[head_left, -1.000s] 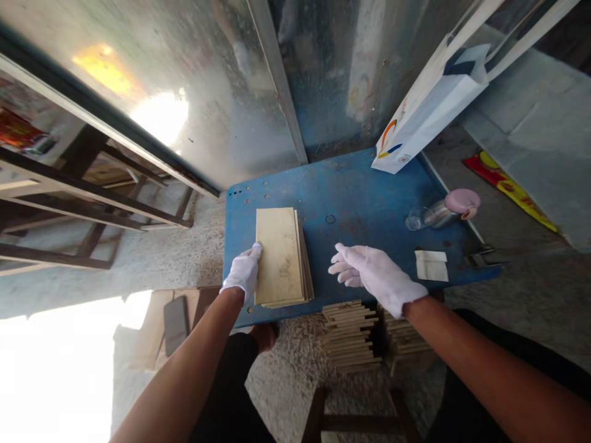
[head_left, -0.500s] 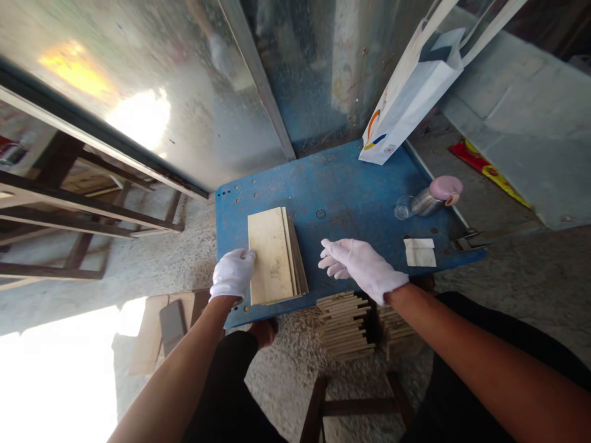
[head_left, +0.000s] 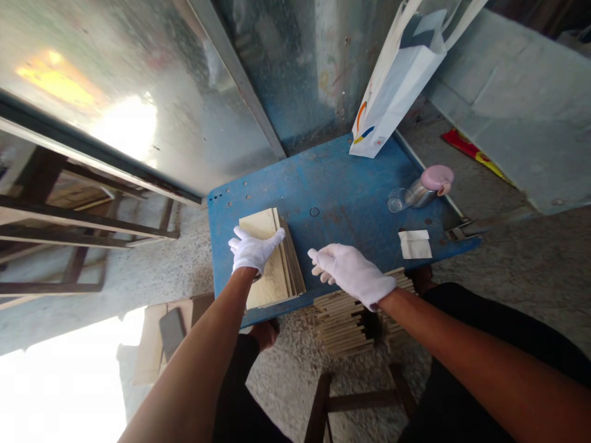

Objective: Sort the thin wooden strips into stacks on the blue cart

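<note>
A stack of thin, pale wooden boards (head_left: 263,289) lies near the left end of the blue table (head_left: 341,178), its right-hand layers slightly fanned out. My left hand (head_left: 253,251), in a white glove, is spread with thumb and fingers apart over the top board; whether it touches the wood I cannot tell. To the right of the stack, my gloved right hand (head_left: 348,271) hovers above the table's front edge. Its thumb and forefinger come together and the other fingers curl; anything between them is hidden. Below that hand are more stacked wooden pieces (head_left: 341,326).
A white paper bag (head_left: 392,92) stands at the table's back right. Near the right edge are a steel flask with a pink lid (head_left: 429,186), a clear cup (head_left: 397,200) and a folded white paper (head_left: 415,244). A metal panel (head_left: 184,92) rises behind.
My left hand has left the stack's left edge, moved right over the top board and spread its fingers. My right hand has shifted slightly left and down. The camera view has shifted a little.
</note>
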Demonstrator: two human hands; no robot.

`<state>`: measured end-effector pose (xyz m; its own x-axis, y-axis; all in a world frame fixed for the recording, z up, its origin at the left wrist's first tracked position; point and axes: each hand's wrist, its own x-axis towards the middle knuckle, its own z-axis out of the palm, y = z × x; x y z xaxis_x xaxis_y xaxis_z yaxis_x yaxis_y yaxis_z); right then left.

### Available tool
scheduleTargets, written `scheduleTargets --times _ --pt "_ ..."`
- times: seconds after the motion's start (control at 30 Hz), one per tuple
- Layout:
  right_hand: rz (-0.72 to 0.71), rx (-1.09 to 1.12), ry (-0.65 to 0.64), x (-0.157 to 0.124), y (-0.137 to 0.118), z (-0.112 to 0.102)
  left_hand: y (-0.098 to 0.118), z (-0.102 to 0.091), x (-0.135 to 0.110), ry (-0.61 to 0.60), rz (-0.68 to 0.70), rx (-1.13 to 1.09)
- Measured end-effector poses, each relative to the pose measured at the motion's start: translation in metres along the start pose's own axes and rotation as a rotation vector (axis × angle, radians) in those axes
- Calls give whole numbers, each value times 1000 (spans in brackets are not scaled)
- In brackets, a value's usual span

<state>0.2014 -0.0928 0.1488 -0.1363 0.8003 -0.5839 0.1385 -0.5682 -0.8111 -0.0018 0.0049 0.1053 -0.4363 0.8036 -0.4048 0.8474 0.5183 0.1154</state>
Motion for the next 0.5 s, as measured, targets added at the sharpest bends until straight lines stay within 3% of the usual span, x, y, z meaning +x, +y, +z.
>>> scheduleTargets --times 0.2,0.5 --pt "-50 -254 -23 -11 -9 -1 17 12 22 6 -51 62" --pt "-88 -340 -16 -14 -8 3 23 12 39 12 -57 17"
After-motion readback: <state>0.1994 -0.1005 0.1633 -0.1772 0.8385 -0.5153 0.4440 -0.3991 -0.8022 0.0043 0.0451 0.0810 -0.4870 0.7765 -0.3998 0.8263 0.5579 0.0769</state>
